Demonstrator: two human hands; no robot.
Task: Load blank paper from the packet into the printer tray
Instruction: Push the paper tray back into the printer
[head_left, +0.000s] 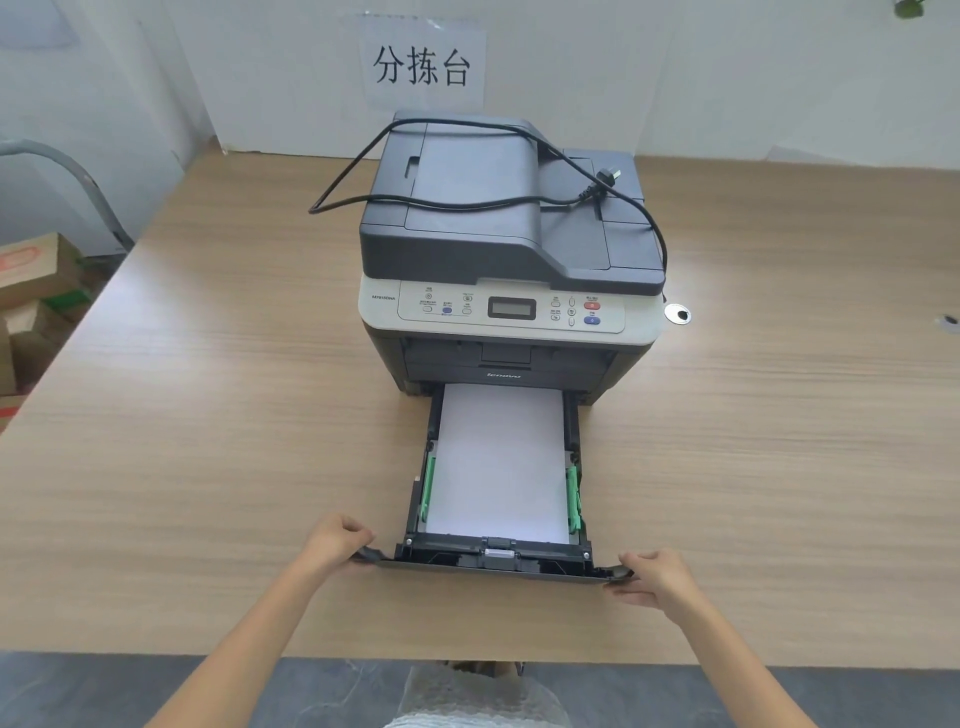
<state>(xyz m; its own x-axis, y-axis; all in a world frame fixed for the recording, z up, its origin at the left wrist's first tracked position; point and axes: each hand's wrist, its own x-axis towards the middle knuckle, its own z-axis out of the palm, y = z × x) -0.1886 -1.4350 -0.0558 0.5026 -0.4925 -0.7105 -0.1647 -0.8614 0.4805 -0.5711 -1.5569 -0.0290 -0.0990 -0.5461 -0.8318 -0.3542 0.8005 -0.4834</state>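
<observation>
A grey and black printer (506, 249) stands in the middle of the wooden table. Its black paper tray (493, 558) is pulled out toward me, and a stack of white blank paper (498, 462) lies flat in it between green side guides. My left hand (337, 538) grips the left end of the tray's front panel. My right hand (657, 574) grips the right end. No paper packet is in view.
A black power cord (467, 200) lies coiled loose on top of the printer, its plug near the right. A round cable grommet (678, 314) sits in the table (208, 415) to the printer's right. Cardboard boxes (36, 291) are stacked on the floor at left.
</observation>
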